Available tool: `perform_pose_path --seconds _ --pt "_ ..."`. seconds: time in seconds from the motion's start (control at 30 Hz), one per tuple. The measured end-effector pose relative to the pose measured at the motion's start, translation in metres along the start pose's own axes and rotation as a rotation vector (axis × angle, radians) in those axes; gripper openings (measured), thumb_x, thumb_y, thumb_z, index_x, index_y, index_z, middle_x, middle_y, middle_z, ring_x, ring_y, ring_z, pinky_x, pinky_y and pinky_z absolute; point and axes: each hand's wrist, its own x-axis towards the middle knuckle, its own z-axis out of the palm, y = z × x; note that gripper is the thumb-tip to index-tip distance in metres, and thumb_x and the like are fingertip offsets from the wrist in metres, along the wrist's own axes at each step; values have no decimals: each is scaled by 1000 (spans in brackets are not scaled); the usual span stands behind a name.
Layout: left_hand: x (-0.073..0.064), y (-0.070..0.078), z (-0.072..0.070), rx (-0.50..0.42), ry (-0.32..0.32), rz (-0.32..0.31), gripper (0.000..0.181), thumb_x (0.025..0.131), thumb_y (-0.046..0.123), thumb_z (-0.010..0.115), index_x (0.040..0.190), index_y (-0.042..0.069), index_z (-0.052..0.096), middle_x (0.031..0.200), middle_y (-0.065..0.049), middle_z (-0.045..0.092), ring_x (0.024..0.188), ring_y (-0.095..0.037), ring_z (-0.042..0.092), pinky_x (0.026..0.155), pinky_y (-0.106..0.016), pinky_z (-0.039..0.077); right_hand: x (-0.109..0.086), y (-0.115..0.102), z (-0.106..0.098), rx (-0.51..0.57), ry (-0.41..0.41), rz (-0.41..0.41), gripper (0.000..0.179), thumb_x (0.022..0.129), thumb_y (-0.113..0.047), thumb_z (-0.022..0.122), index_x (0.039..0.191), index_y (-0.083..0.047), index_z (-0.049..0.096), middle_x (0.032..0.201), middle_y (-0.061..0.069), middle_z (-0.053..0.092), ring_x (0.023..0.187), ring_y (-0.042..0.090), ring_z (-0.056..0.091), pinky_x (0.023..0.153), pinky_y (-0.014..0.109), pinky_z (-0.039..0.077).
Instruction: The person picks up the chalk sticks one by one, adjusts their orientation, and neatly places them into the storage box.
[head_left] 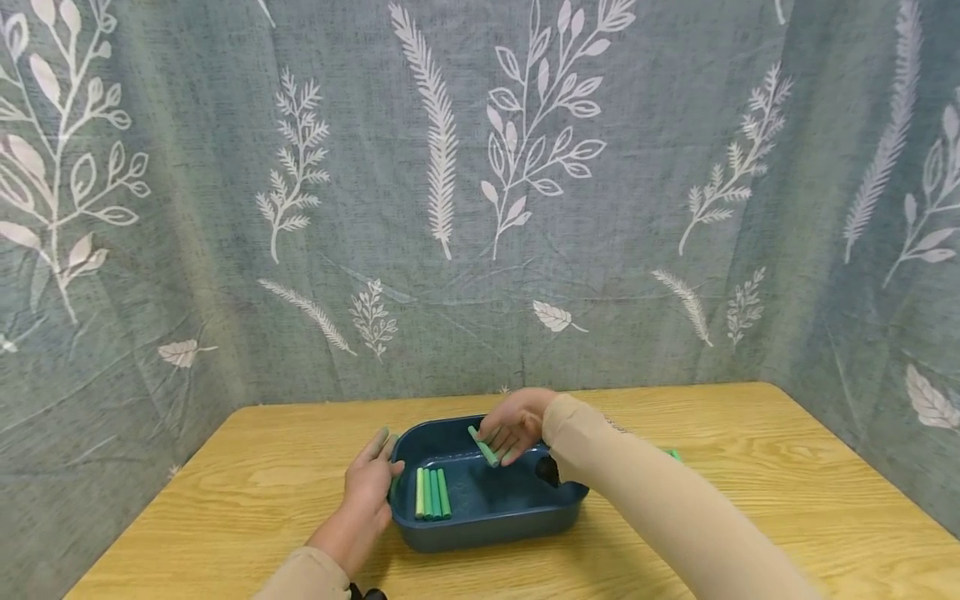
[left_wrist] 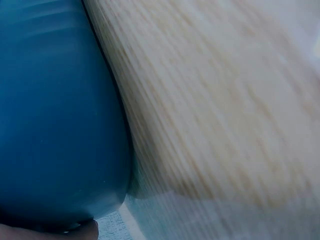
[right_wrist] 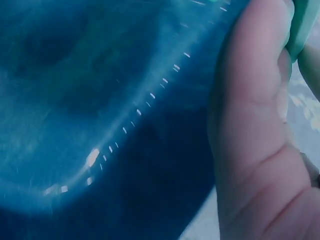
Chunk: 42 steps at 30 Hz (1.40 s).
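A dark blue rectangular tub (head_left: 487, 527) stands on the table. Inside, at its left end, several chalk sticks (head_left: 433, 493) lie side by side, pale yellow-green to deeper green. Over the tub's far part, my right hand (head_left: 517, 423) pinches a green chalk stick (head_left: 483, 447), which slants above the bottom; the right wrist view shows this green chalk (right_wrist: 302, 25) beside the thumb. My left hand (head_left: 367, 482) rests along the tub's outer left side, fingers extended and thumb at the rim. Green dust marks its fingertips. In the left wrist view, the tub's wall (left_wrist: 60, 115) fills the left.
More green chalk (head_left: 674, 455) shows on the table (head_left: 787, 483) to the right, partly hidden by my right sleeve (head_left: 637, 467). A grey-blue curtain (head_left: 480, 333) with white leaf prints hangs behind the table and along both sides.
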Motion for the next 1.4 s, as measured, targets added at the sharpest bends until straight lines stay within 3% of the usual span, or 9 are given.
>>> perform_pose_path --seconds 0.13,0.43,0.77,1.1,1.27,1.4 --pt "0 0 0 5 -11 6 65 95 -17 30 154 -3 5 157 -28 9 143 -49 6 106 -49 20 10 1 11 -32 -9 3 40 91 -6 64 125 13 57 122 30 57 109 38 60 87 40 56" --pt "2 -1 -1 3 2 2 70 92 -20 31 154 -2 5 157 -28 11 143 -48 4 101 -44 24 24 5 26 -152 -68 70 41 94 -9 62 128 13 55 115 24 63 107 35 62 89 38 54" --pt "24 -24 -12 -34 -13 52 72 93 -14 43 157 8 16 158 -19 21 145 -43 5 92 -36 31 31 9 36 -86 -92 98 34 94 -2 60 123 16 55 103 24 63 109 39 62 90 39 54" --pt "-1 0 0 8 -11 -5 68 94 -18 32 154 -2 4 157 -28 9 143 -48 0 98 -42 25 28 11 42 -56 -68 46 29 94 0 60 121 12 60 101 24 65 104 38 65 85 38 56" --pt "-4 3 1 3 -13 -4 67 95 -17 31 154 -2 3 157 -28 8 143 -48 0 94 -40 26 28 10 42 -37 -80 41 31 94 1 59 123 13 59 100 24 65 106 39 64 86 38 56" --pt "-3 3 0 5 -13 -6 69 94 -18 32 154 -1 4 157 -27 8 144 -47 0 102 -43 24 27 9 38 -28 -65 23 31 95 0 60 123 12 60 99 22 66 103 36 66 84 36 57"
